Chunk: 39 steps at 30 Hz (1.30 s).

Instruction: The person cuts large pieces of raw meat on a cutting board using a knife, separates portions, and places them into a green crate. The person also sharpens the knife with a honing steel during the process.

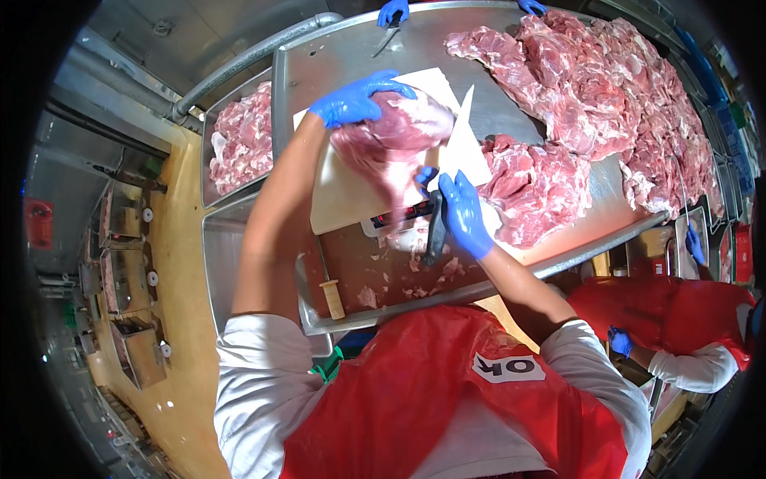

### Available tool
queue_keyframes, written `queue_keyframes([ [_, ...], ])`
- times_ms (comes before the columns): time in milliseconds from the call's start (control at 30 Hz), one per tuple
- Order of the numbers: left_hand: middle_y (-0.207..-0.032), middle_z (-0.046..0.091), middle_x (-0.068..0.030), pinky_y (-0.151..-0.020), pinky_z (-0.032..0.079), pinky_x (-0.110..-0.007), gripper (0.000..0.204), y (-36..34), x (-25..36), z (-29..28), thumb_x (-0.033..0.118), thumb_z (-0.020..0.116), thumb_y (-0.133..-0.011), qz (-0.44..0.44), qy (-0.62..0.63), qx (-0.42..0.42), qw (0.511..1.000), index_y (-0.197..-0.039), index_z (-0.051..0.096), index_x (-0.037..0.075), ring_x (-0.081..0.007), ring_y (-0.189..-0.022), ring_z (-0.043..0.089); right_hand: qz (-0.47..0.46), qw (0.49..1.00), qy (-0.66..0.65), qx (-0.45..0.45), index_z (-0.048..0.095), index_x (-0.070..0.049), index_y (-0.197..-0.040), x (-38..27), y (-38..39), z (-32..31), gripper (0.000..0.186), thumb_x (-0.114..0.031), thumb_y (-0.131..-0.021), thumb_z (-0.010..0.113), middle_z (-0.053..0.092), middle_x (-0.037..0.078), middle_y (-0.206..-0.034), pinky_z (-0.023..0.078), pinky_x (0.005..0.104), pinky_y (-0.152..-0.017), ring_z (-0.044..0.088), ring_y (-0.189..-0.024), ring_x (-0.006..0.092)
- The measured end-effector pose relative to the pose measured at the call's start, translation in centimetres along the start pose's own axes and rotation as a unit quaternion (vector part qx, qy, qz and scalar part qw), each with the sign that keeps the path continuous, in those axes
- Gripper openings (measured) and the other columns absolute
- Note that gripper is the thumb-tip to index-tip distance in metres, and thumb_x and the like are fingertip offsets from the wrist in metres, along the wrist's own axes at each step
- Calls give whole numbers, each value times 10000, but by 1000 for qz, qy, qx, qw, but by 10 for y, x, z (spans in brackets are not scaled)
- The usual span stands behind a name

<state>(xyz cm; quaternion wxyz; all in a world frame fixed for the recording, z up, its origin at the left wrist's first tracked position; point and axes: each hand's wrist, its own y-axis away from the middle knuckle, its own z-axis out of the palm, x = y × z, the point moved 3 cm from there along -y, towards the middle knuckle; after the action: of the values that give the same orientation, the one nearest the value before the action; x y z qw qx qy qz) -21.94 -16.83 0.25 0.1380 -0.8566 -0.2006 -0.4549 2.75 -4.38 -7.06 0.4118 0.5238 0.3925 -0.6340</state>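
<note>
Above a steel table [335, 49], left fingers [381, 86] clutch meat [391, 134] (blurred) while right fingers [452, 190] grip a black-handled knife [436, 229].

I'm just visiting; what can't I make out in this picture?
All in the head view:
Underside of the meat piece at the left hand: hidden by the meat itself.
That piece's dangling lower end: blurred.
Dark device with red marks: partly covered by dangling meat.
Arm of the co-worker's hand at top: cut off by the upper edge.
Contents of the metal tubs at far left: too small.
</note>
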Motion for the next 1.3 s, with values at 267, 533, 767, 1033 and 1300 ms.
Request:
queue_keyframes([
  [267, -1066, 635, -174, -868, 514, -364, 341, 67, 70, 19, 81, 619, -826, -53, -50, 304, 950, -1159, 587, 16, -264, -1089, 593, -13, 996, -4, 84, 571, 10, -1062, -9, -21, -104, 236, -193, -1035, 454, 612, 45, -900, 503, 259, -699, 577, -804, 93],
  [533, -1111, 520, -232, -852, 488, -446, 585, 65, 82, 97, 202, 721, -704, -65, -398, 418, 814, -1213, 526, -11, -414, -1005, 536, 94, 992, 4, -80, 506, -33, -905, -16, -109, -33, 237, -238, -1020, 474, 560, 52, -720, 478, 272, -551, 573, -617, 125],
  [767, -822, 581, -183, -689, 508, -428, 373, 59, 36, 47, 96, 635, -673, 76, -360, 427, 826, -1022, 559, -11, -351, -744, 598, 118, 977, 70, -162, 491, -40, -883, -19, -115, 6, 267, -263, -1027, 456, 541, 48, -652, 447, 278, -440, 527, -464, 133],
  [1033, -790, 583, -169, -663, 508, -426, 266, 63, 46, 68, 118, 646, -705, -31, -469, 374, 799, -939, 581, 9, -341, -717, 602, 92, 964, 175, -175, 538, -21, -875, -22, -152, 11, 385, -370, -1012, 450, 561, 67, -618, 457, 303, -437, 548, -475, 147],
  [1300, -824, 603, -125, -636, 515, -412, 109, 72, 42, 61, 124, 658, -708, 47, -398, 425, 812, -781, 610, 58, -302, -765, 616, -113, 878, 406, -228, 580, -11, -1045, -10, -58, 5, 261, -242, -980, 478, 625, 235, -911, 525, 440, -672, 640, -819, 378],
])
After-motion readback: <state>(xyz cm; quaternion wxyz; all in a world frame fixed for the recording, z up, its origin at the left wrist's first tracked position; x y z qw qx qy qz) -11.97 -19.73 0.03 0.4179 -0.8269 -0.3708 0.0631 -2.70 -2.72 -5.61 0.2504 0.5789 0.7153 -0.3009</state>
